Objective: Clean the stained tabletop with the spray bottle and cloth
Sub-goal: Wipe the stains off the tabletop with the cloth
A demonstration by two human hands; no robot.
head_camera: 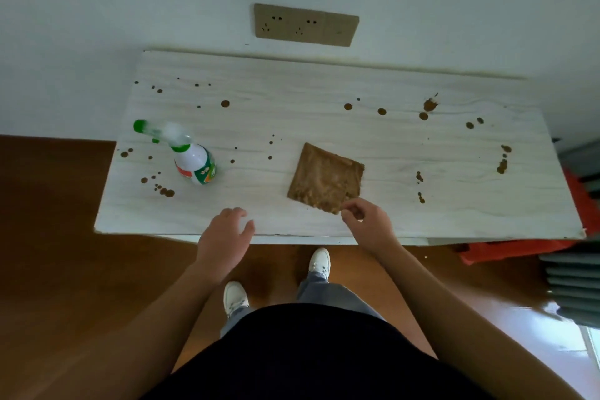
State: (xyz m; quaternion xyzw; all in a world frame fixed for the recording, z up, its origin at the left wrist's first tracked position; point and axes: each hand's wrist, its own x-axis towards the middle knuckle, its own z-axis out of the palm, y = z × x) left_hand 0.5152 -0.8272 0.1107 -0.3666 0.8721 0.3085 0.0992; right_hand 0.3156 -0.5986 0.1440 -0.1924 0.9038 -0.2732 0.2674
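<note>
Reaching over the stained tabletop (324, 91), both hands at its near edge, nothing lifted yet.

The cloth (326, 177) lies flat mid-table, its near corner touching the curled, pinching fingers of the right hand (365, 221), at that hand's 11 o'clock. The spray bottle (191, 156) stands toward 10 o'clock of the open, empty left hand (225, 234), well apart, nozzle pointing left.

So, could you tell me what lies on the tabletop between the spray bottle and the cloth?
Only small brown stain spots; the head view shows nothing else between the spray bottle and the cloth.
</note>
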